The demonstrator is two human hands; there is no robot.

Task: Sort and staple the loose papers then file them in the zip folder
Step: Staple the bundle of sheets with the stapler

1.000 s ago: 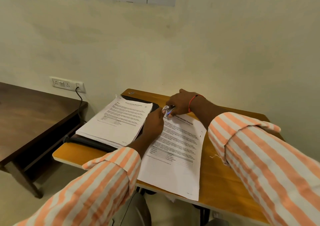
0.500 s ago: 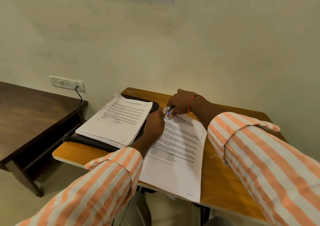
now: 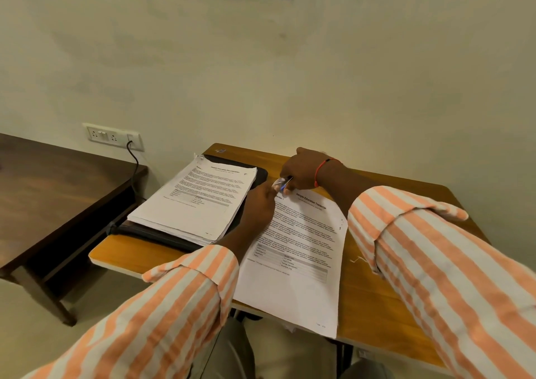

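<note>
Blue-tinted plastic stapler [image 3: 282,182] stays pinched in the right hand [image 3: 301,169] at the top corner of the papers [image 3: 301,251], barely moved; the left hand [image 3: 259,204] rests beside it, grip hidden. Stapling seems mid-press, with the other stack [image 3: 200,201] waiting on the zip folder [image 3: 162,235].

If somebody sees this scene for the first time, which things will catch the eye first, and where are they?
First, the two hands meeting on the wooden desk: the right hand grips a small stapler at the top left corner of a printed document, with the left hand on that corner. To the left, a thick stack of papers lies on a black zip folder.
</note>
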